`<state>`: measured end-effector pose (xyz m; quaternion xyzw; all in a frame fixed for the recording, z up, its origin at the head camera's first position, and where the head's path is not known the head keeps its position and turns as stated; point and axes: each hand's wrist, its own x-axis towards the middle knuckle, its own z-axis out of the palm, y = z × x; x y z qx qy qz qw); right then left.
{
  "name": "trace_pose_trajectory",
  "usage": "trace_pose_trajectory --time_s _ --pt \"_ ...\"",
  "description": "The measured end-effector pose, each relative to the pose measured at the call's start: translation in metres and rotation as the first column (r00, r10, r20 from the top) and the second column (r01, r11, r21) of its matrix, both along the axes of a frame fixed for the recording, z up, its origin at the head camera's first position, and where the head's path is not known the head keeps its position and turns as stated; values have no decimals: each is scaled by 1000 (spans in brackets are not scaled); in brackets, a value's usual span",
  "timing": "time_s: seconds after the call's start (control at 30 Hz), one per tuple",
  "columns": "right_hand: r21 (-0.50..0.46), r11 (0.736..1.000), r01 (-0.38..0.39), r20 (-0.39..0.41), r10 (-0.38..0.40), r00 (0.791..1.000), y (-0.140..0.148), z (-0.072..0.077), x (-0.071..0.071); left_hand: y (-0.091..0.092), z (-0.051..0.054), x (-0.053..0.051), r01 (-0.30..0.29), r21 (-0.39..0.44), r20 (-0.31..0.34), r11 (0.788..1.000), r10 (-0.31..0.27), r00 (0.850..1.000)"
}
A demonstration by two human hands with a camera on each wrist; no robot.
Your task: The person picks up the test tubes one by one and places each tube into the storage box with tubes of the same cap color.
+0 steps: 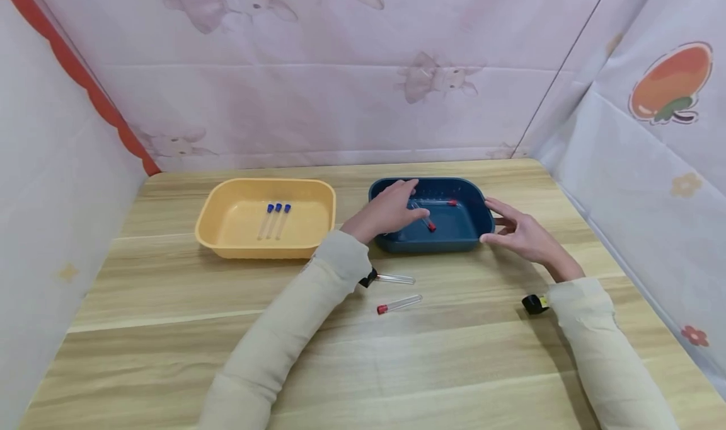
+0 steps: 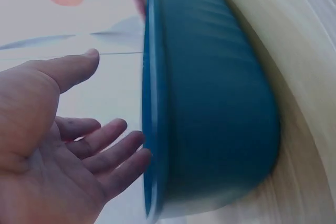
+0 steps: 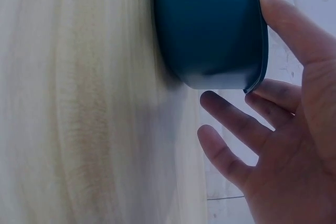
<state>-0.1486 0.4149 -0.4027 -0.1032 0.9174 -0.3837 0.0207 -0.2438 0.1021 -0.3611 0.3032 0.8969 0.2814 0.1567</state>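
My left hand (image 1: pixel 391 210) is over the left part of a dark blue plastic bin (image 1: pixel 425 246), its fingers loosely spread with nothing between them. In the left wrist view, its fingertips come close to the bin's rim. At the bin's right end is my right hand (image 1: pixel 524 234); its thumb touches the rim and its fingers stretch around the corner. Inside the bin lie a red-capped test tube (image 1: pixel 425 218) and another red-capped tube (image 1: pixel 452 202). In front, on the table, lie a red-capped tube (image 1: pixel 401 304) and a clear tube (image 1: pixel 397 279) whose cap end is behind the left wrist's black strap.
A yellow bin (image 1: pixel 266 253) stands to the left with three blue-capped tubes (image 1: pixel 278 208) in it. The wooden table (image 1: pixel 170 304) meets a rabbit-print cloth wall (image 1: pixel 340 121) at the back and cloth sides on both flanks.
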Motion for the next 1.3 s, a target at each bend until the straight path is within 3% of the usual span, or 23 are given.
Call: trace_pose_trajectory --time_s 0.3,0.63,0.8,0.93,1.1,1.3 --pt "-23 1000 -7 -19 6 1000 3 -2 -3 -24 10 18 67 132 -51 989 -61 997" --pt "-11 1000 -3 -17 3 1000 5 -4 -2 -52 15 46 130 148 -99 980 -117 988" --pt "9 1000 -1 -9 1 1000 4 -2 -3 -64 14 56 144 128 -114 981 -130 985" --pt "29 1000 2 4 -3 1000 6 -2 -2 -70 11 63 150 130 -70 980 -142 987" --pt "23 1000 4 11 -4 1000 6 -2 -1 -76 7 68 173 145 -50 974 -168 985" --pt "25 1000 2 2 -2 1000 5 -2 -3 -84 -4 71 161 126 -39 979 -157 987"
